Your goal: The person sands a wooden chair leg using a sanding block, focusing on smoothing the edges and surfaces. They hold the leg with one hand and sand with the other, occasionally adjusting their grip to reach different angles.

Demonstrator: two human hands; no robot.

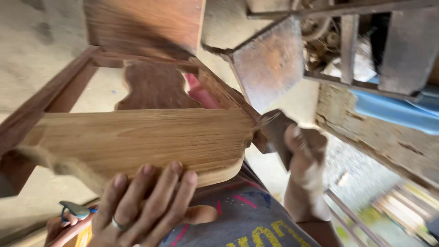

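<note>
L hand (141, 206) flat, fingers splayed on wooden panel (137, 139); R hand (304, 158) clenched round sandpaper (276, 132).

Tan, grained wooden panel (137, 139); reddish-brown frame (50, 91); grey sandpaper (279, 132)

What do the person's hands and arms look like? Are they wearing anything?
The left hand is bare, with a thin silver ring on one finger. The right hand is bare too and dusted with pale sawdust up the forearm. No gloves or sleeves show on either arm.
</note>
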